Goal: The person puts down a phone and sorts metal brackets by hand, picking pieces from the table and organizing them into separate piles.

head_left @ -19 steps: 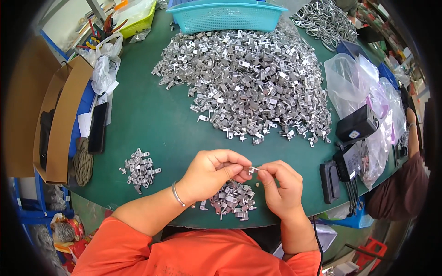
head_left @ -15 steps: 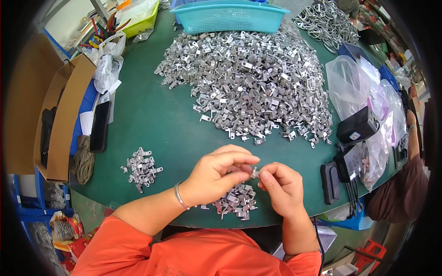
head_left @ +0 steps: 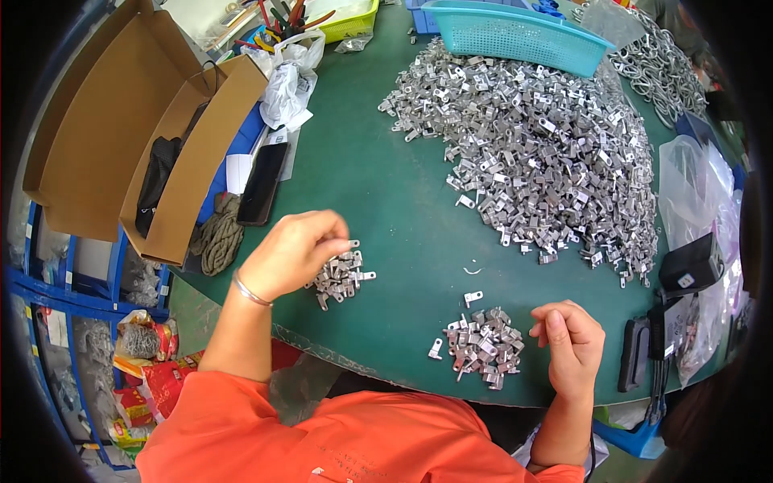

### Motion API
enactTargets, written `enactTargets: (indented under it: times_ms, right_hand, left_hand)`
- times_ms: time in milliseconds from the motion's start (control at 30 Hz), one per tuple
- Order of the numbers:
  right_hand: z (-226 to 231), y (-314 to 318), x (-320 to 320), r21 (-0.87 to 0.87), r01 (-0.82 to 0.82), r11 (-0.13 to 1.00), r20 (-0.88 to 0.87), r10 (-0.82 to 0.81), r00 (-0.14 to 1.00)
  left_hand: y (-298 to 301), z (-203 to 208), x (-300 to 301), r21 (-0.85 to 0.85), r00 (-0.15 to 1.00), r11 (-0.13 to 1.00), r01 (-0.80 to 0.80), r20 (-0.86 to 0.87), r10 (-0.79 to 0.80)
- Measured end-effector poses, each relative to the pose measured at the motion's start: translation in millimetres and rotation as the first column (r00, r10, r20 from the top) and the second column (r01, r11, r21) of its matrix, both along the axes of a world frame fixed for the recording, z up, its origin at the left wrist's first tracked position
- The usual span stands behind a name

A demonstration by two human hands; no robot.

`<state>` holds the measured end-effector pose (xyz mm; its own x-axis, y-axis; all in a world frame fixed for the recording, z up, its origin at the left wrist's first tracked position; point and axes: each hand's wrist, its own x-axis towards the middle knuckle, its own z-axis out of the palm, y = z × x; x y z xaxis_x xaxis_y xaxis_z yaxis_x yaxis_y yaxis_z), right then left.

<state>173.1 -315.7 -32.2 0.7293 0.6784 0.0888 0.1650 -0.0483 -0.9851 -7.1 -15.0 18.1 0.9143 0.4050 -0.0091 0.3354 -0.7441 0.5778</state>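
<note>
My left hand (head_left: 296,256) is over a small heap of metal brackets (head_left: 340,280), its thumb and fingers pinched together. A small silvery metal bracket (head_left: 354,243) with a hole shows at their tips. On the right, my right hand (head_left: 573,346) is raised with fingers curled toward the thumb; anything between them is hidden. Just left of it lies a second small heap of brackets (head_left: 486,348). Two loose pieces, a flat bracket (head_left: 473,298) and another bracket (head_left: 436,348), lie beside that heap.
A large mound of brackets (head_left: 547,161) covers the far right of the green table (head_left: 378,209), below a turquoise basket (head_left: 515,36). To the left stand a cardboard box (head_left: 189,169) and a dark phone (head_left: 263,183). A black power adapter (head_left: 691,264) and plastic bags (head_left: 684,181) lie right.
The view has swung left, so the table appears shifted right. My hands have parted: the left moved from the bracket they shared to the left heap, while the right stays beside the near heap.
</note>
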Motion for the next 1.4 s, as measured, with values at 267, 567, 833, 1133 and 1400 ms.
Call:
enactTargets:
  times_ms: [267, 567, 833, 1133, 1400]
  right_hand:
    - [0.9, 3.2, 0.3, -0.032, 0.023, 0.999, 0.146, -0.018, 0.989]
    - [-1.9, 1.3, 1.3, -0.046, 0.048, 0.998, 0.182, -0.039, 0.983]
    - [-3.7, 5.6, -0.8, -0.034, 0.08, 0.996, 0.28, -0.067, 0.958]
    - [-7.2, 11.0, 5.5, 0.083, 0.071, 0.994, 0.458, -0.102, 0.883]
    - [-33.0, -2.4, 2.1, 0.207, 0.05, 0.977, 0.307, -0.113, 0.945]
  left_hand:
    - [3.3, -3.2, 15.5, 0.142, 0.992, 0.982, 0.126, 0.008, -0.128]
    - [-17.8, -57.1, 132.6, 0.171, 0.979, 0.967, 0.187, 0.055, -0.199]
    - [-91.6, -29.8, 102.1, -0.4, 0.977, 0.893, 0.206, 0.128, -0.168]
    - [-125.7, -42.6, 94.9, -0.523, 0.906, 0.775, 0.356, 0.395, -0.15]
    - [-188.6, 69.4, 171.2, -0.255, 0.522, 0.459, 0.851, 0.517, -0.679]
